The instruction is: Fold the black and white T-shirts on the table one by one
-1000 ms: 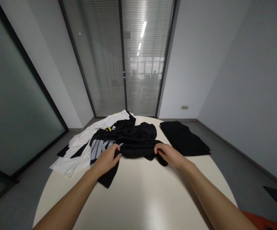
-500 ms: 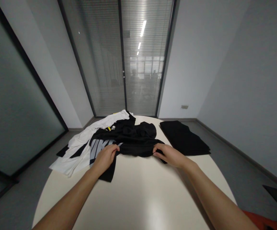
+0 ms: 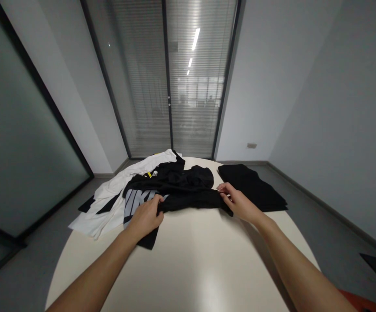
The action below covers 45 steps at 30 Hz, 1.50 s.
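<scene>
A black shirt [image 3: 191, 200] with large pale grey letters lies bunched across the middle of the table. My left hand [image 3: 147, 218] has its fingers and thumb closed on the shirt's near edge, just right of the lettering. At the other end of this black fabric, my right hand [image 3: 238, 203] pinches the cloth between thumb and fingers. A dark flap of fabric [image 3: 149, 239] sticks out below my left hand toward me. Behind the stretched part, more black cloth [image 3: 201, 175] is heaped up; I cannot tell whether it belongs to the same garment.
White clothing with black parts [image 3: 110, 195] lies loosely piled at the left. A folded black stack of cloth [image 3: 253, 188] sits at the right edge of the round white table [image 3: 188, 260]. Beyond the table stands a glass partition [image 3: 194, 121] with blinds.
My right hand has moved a little right and away from me along the black shirt. The shirt's near edge now lies straighter. My left hand stays almost in place.
</scene>
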Tool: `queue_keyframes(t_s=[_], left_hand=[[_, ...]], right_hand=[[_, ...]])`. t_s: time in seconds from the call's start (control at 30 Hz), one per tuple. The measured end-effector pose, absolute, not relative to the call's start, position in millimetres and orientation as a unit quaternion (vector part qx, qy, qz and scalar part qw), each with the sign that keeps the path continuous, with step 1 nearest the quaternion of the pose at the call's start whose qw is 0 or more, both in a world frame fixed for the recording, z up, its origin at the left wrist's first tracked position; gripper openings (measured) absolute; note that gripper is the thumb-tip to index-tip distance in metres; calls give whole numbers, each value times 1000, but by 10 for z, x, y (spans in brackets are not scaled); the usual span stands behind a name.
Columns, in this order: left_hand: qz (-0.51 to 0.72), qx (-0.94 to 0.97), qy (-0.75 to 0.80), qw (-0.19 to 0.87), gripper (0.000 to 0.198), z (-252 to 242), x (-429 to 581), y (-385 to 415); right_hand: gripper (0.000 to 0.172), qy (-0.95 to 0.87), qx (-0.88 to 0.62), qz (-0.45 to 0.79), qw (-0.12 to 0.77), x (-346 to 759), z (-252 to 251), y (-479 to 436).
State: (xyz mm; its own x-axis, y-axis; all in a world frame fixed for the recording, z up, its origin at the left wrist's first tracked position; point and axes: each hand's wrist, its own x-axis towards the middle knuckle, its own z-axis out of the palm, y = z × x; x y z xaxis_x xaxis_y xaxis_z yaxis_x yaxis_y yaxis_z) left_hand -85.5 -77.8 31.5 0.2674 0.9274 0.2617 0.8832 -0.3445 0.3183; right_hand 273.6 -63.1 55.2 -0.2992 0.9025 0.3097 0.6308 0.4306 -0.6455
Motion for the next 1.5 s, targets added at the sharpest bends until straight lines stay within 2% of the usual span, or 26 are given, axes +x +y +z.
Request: queue_keyframes(t_s=[0.13, 0.4, 0.5, 0.67, 0.8, 0.87, 0.93, 1.1, 1.17, 1.37, 1.5], left_hand=[[247, 802, 537, 86, 22, 412, -923, -768], [296, 819, 472, 136, 12, 498, -1067, -733], [300, 828, 449, 148, 17, 542, -1083, -729], [327, 736, 502, 315, 30, 624, -1097, -748], [311, 687, 478, 451, 37, 666, -1132, -782], [305, 712, 457, 437, 29, 690, -1133, -791], [307, 743, 457, 381, 26, 715, -1108, -805], [240, 766, 533, 265, 30, 741, -994, -916], [223, 792, 520, 231, 37, 722, -982, -952], [194, 844, 479, 142, 34, 616, -1040, -888], [145, 840, 511, 109, 20, 641, -1011, -938]], right_hand=[[25, -781, -502, 172, 329, 2800, 543, -597], [27, -752, -533, 118, 370, 2832, 566, -580], [28, -737, -547, 103, 383, 2852, 561, -568], [30, -716, -564, 93, 400, 2881, 557, -550], [30, -707, -567, 97, 410, 2887, 562, -550], [29, -700, -572, 96, 417, 2884, 568, -552], [29, -692, -576, 96, 425, 2876, 576, -553], [29, -677, -582, 84, 443, 2855, 597, -557], [30, -670, -588, 76, 447, 2873, 598, -553], [31, -650, -618, 54, 439, 3003, 547, -508], [30, -653, -621, 53, 430, 3039, 502, -482]])
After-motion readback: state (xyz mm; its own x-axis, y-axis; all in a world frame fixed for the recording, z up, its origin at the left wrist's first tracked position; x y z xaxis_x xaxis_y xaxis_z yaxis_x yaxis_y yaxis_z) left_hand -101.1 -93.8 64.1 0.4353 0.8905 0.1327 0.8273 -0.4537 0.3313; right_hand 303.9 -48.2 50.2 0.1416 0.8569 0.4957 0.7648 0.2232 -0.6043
